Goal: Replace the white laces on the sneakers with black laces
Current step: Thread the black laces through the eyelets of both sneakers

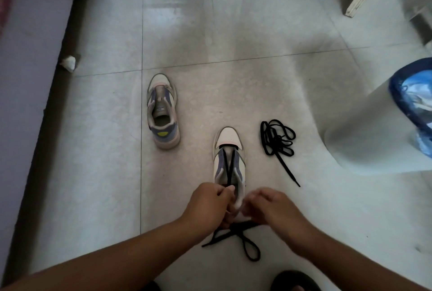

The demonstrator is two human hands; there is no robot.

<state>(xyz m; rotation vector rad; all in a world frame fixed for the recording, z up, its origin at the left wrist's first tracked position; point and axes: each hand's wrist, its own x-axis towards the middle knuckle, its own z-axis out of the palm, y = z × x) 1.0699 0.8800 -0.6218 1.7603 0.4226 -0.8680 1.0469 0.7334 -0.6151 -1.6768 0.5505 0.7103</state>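
Both hands, left and right, fingers curled, pinch black lace at near sneaker; spare lace beside it.

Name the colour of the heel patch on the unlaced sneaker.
Yellow heel patch, clearest in the head view.

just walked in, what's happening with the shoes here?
A person is relacing sneakers on a tiled floor. Both hands work at the near sneaker: the left hand pinches the black lace already running up its eyelets, and the right hand grips near the collar; loose lace ends trail below the hands. The far sneaker sits unlaced to the left. A second black lace lies bundled to the right. No white laces are visible.
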